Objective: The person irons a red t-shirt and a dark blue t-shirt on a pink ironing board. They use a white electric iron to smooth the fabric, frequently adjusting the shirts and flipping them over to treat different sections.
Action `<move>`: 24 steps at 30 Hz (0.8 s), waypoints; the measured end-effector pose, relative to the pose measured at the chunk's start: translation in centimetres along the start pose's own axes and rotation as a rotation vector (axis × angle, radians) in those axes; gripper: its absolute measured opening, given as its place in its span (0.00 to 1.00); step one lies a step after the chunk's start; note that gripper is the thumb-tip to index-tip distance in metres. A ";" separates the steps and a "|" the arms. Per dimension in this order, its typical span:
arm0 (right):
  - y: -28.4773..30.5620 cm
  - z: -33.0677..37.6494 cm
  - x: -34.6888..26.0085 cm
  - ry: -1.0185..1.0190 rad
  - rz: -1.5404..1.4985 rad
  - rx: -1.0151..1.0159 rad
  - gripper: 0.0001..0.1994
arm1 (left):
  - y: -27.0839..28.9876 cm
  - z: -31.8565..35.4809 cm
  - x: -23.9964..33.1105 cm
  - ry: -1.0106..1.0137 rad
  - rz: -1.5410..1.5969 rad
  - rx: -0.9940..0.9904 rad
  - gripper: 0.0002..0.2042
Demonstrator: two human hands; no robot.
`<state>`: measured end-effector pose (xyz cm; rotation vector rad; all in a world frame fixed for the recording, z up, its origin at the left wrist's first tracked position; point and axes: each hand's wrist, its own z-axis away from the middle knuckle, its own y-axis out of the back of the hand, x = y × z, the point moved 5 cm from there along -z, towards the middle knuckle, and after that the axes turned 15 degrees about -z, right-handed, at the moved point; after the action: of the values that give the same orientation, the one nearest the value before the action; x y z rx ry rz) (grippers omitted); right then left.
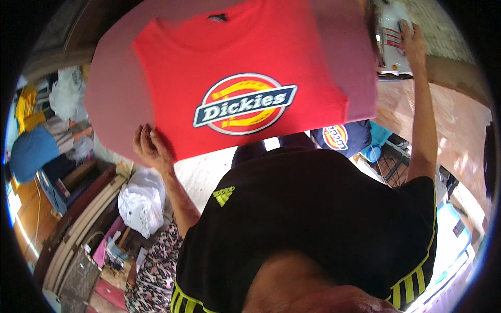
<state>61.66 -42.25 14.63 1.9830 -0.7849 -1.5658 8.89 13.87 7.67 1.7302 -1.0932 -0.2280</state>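
A red T-shirt (177,94) with a large printed emblem on its front lies folded and smooth on a mauve padded board (120,88). My left hand (152,146) is at the board's near left edge, beside the shirt's lower corner. Its fingers are slightly bent and apart, with nothing visible in them. Far to the right, my right arm reaches out past the board. There my right hand (414,46) has its fingers on the edge of a white plastic package (392,44) with red markings. That hand is small and a little blurred.
A dark blue printed garment (339,136) hangs below the board on the right. White plastic bags (142,201) and heaped clothes (34,151) stand at the left. Behind on the lower left is a person in a patterned garment (156,271). A brownish tabletop (449,115) spans the right.
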 end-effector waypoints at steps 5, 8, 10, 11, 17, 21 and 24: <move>0.0 0.8 -2.7 0.265 0.134 0.112 0.29 | 0.6 0.6 -1.3 0.080 0.125 0.023 0.12; 0.0 1.9 -4.3 0.476 0.144 0.166 0.25 | 0.9 1.2 -2.3 0.203 0.319 -0.012 0.11; 0.1 2.0 -3.9 0.583 0.231 0.168 0.23 | 0.7 1.3 -2.4 0.163 0.318 -0.045 0.10; 1.0 2.0 -3.3 0.623 0.258 0.172 0.21 | 1.2 1.3 -2.5 0.096 0.274 -0.056 0.10; 0.2 9.2 -5.7 0.658 -0.011 0.111 0.15 | 3.4 5.9 -1.6 -0.092 -0.073 0.063 0.14; -1.9 21.5 -3.8 0.311 -0.045 -0.144 0.15 | 3.8 8.3 -2.3 -0.120 -0.150 0.131 0.15; -2.9 29.0 -4.4 0.221 -0.198 -0.260 0.14 | 3.5 8.8 -2.9 0.087 0.097 0.000 0.13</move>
<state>32.98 -37.86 9.21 2.0395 -0.2895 -1.4369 0.00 10.12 5.60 1.6663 -1.1098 -0.0910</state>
